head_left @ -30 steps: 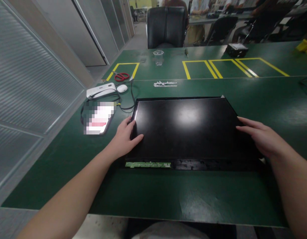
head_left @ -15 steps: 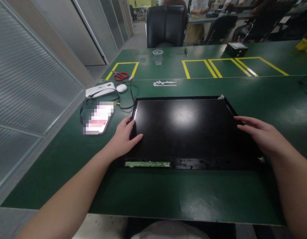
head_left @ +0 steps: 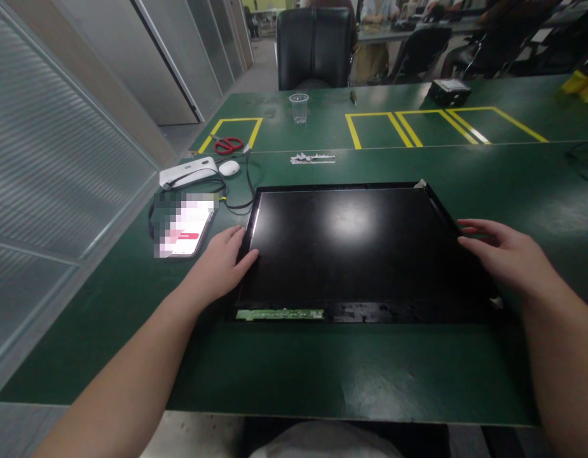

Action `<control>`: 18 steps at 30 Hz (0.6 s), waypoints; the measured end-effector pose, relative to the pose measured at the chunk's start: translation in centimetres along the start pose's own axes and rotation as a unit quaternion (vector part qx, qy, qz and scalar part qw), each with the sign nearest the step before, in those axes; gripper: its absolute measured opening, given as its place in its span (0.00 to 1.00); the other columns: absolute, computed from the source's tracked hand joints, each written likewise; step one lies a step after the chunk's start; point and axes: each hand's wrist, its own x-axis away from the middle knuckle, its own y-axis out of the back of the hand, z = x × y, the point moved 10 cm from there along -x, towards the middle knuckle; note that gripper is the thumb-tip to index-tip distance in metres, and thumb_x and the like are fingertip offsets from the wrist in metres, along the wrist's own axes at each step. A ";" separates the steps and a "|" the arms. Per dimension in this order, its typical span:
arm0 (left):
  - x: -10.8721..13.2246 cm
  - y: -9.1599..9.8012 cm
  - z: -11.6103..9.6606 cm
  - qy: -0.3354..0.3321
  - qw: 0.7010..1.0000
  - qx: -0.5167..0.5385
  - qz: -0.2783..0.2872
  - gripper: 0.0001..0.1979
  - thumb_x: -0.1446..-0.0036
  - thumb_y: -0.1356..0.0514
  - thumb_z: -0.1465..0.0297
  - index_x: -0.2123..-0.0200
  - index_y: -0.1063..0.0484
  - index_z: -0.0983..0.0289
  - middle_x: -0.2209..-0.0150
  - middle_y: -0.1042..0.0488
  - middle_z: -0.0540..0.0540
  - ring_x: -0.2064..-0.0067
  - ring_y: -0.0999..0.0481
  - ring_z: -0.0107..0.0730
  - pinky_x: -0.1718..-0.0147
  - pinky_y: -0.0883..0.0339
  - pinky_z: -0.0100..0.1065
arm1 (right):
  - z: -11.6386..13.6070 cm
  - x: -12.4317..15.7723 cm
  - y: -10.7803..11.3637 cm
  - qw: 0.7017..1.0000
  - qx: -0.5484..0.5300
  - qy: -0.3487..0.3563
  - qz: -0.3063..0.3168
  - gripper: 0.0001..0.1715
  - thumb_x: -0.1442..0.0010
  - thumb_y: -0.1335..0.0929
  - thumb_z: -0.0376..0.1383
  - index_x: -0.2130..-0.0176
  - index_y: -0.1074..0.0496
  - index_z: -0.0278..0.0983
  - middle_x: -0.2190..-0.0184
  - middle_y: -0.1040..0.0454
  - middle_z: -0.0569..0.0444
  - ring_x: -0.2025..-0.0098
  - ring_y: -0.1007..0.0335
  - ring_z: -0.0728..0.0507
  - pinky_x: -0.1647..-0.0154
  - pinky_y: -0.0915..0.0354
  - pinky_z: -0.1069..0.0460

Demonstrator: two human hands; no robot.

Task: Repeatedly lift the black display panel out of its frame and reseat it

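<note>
A large black display panel (head_left: 351, 245) lies flat on the green table (head_left: 322, 369), with a thin green circuit strip (head_left: 280, 314) showing along its near edge. My left hand (head_left: 222, 264) rests against the panel's left edge, fingers stretched out along it and thumb on the rim. My right hand (head_left: 506, 257) lies at the right edge, fingers extended flat over the frame. Neither hand grips the panel.
Left of the panel lie a phone (head_left: 184, 224), black cables, a white box (head_left: 189, 173) and a white mouse (head_left: 229, 168). Farther back are red scissors (head_left: 228, 145), a clear plastic cup (head_left: 299, 107), a screwdriver, small metal parts (head_left: 311, 158), a black box (head_left: 449, 92) and a black chair (head_left: 313, 48).
The panel has settled flat into its frame on the table. My left hand slid off the panel's top onto its left edge; my right hand shifted slightly outward to the right edge.
</note>
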 end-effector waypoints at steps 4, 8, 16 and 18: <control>-0.1 -0.2 0.8 0.004 1.000 -0.023 -0.007 0.39 0.30 0.53 0.51 0.35 0.28 0.79 0.30 0.31 0.80 0.28 0.32 0.69 0.29 0.40 0.61 | -0.8 -0.6 0.4 0.999 0.030 -0.010 -0.012 0.34 0.55 0.27 0.50 0.48 0.19 0.44 0.60 0.18 0.51 0.62 0.26 0.39 0.55 0.31 0.41; -0.1 -0.5 0.8 -0.012 0.999 -0.037 -0.009 0.36 0.29 0.53 0.53 0.37 0.27 0.78 0.31 0.30 0.79 0.29 0.31 0.69 0.29 0.40 0.61 | -0.5 -0.6 -0.1 0.996 0.086 -0.021 0.013 0.33 0.53 0.27 0.47 0.48 0.20 0.42 0.60 0.19 0.50 0.62 0.25 0.39 0.56 0.30 0.42; -0.1 -0.9 0.7 -0.013 0.998 -0.052 -0.019 0.35 0.28 0.52 0.57 0.36 0.27 0.81 0.32 0.30 0.81 0.29 0.31 0.67 0.28 0.41 0.57 | 0.6 -0.6 -1.1 0.983 0.177 0.034 0.038 0.39 0.52 0.28 0.50 0.43 0.23 0.39 0.58 0.22 0.47 0.64 0.28 0.38 0.64 0.31 0.43; -0.1 -0.8 0.8 -0.011 0.999 -0.050 -0.018 0.36 0.29 0.51 0.56 0.36 0.26 0.82 0.32 0.30 0.81 0.30 0.31 0.68 0.29 0.40 0.58 | 0.6 -0.6 -1.1 0.982 0.179 0.039 0.039 0.39 0.51 0.29 0.50 0.43 0.23 0.39 0.58 0.22 0.47 0.65 0.28 0.39 0.64 0.31 0.43</control>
